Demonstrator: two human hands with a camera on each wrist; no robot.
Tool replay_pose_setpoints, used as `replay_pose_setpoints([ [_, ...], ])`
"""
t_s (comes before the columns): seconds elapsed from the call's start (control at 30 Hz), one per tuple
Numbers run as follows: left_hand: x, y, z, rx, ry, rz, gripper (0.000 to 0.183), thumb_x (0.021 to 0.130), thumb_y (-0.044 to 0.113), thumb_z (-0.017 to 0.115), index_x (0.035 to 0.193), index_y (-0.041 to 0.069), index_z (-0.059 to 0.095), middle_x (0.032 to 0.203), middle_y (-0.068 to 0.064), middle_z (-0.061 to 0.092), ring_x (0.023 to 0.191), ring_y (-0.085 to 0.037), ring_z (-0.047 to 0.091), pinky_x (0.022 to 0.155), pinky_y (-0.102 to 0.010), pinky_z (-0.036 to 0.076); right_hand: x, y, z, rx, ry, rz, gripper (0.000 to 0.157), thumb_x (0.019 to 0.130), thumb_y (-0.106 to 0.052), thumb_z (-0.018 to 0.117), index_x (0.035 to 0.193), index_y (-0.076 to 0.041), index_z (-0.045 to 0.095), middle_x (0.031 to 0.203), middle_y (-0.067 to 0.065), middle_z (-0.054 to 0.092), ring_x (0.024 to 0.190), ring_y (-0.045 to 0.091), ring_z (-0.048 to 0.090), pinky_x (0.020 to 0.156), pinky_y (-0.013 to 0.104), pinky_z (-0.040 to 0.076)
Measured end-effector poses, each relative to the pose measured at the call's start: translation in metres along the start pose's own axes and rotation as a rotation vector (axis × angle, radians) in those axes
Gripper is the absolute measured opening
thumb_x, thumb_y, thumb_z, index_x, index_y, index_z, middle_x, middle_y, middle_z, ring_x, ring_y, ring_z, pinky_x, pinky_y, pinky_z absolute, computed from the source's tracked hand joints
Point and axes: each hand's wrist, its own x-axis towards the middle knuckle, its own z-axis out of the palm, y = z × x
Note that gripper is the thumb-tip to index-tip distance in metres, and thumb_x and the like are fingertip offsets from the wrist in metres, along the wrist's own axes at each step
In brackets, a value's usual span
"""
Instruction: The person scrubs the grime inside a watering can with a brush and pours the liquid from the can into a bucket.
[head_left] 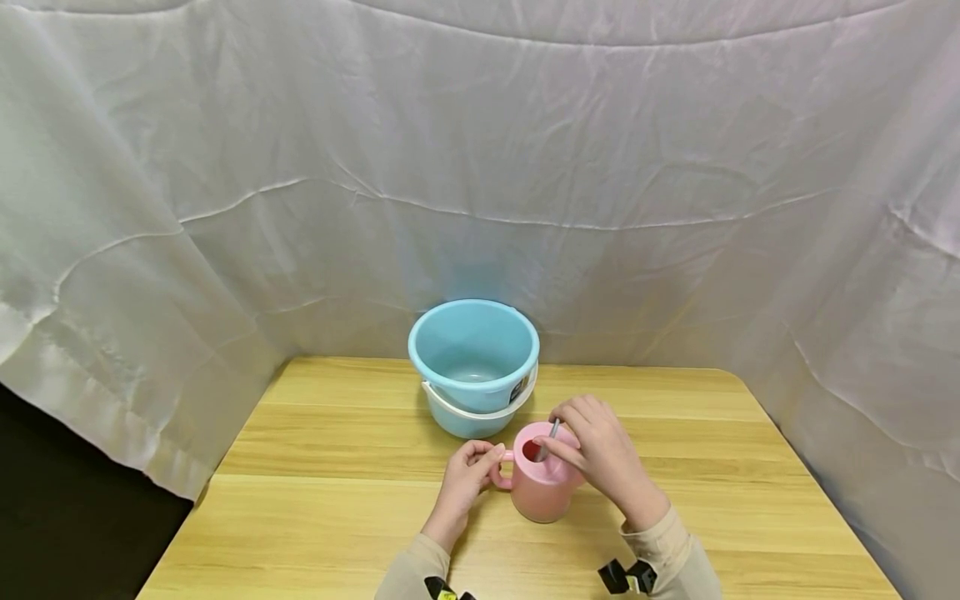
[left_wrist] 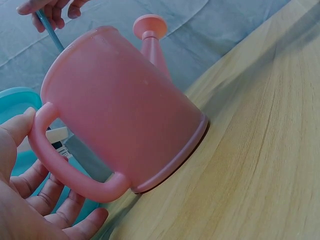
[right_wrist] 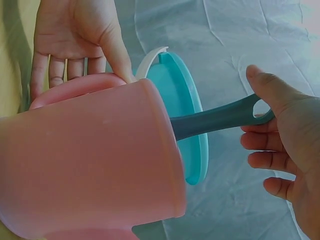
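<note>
A pink watering can [head_left: 538, 502] stands upright on the table, its loop handle [left_wrist: 77, 177] toward my left. My left hand [head_left: 461, 487] pinches the top of that handle between thumb and index finger; its other fingers lie loosely beside the loop. Over the can's open top, my right hand [head_left: 603, 458] holds the end of a grey-blue tool handle [right_wrist: 215, 120] with a hanging hole. The tool's lower part is hidden inside the can. In the left wrist view, the spout's round rose [left_wrist: 150, 26] shows on the far side of the can.
A light-blue bucket [head_left: 465, 425] with a white bail handle [head_left: 480, 414] stands just behind the watering can. Pale cloth [head_left: 480, 150] hangs behind and beside the wooden table [head_left: 315, 533].
</note>
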Motion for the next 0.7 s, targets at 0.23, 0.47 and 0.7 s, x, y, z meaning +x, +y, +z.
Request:
replay_pose_setpoints([
  [0.23, -0.0001, -0.0002, -0.0001, -0.005, -0.005, 0.001, 0.032, 0.091, 0.031, 0.069, 0.103, 0.003, 0.06, 0.069, 0.003, 0.058, 0.064, -0.013, 0.061, 0.07, -0.029, 0.052, -0.0005, -0.0018, -0.0016, 0.005, -0.035, 0.03, 0.04, 0.086, -0.049, 0.066, 0.088, -0.009, 0.064, 0.088, 0.001, 0.062, 0.086, 0.019, 0.055, 0.079, 0.035, 0.044],
  [0.47, -0.0004, 0.0001, 0.0003, -0.01, -0.008, -0.011, 0.033, 0.09, 0.031, 0.069, 0.104, 0.003, 0.059, 0.069, 0.002, 0.058, 0.064, -0.013, 0.061, 0.071, -0.029, 0.052, -0.0037, -0.0034, 0.0011, -0.002, -0.071, 0.037, 0.05, 0.092, -0.059, 0.05, 0.088, -0.011, 0.063, 0.087, -0.002, 0.061, 0.084, 0.017, 0.053, 0.077, 0.033, 0.043],
  [0.7, -0.0006, 0.0001, 0.0004, -0.002, -0.008, -0.012, 0.034, 0.09, 0.033, 0.07, 0.104, 0.003, 0.059, 0.071, 0.002, 0.059, 0.065, -0.013, 0.061, 0.071, -0.029, 0.052, -0.0074, -0.005, 0.0054, -0.035, -0.08, 0.028, 0.042, 0.088, -0.054, 0.061, 0.088, -0.012, 0.063, 0.085, -0.002, 0.06, 0.083, 0.016, 0.053, 0.075, 0.031, 0.043],
])
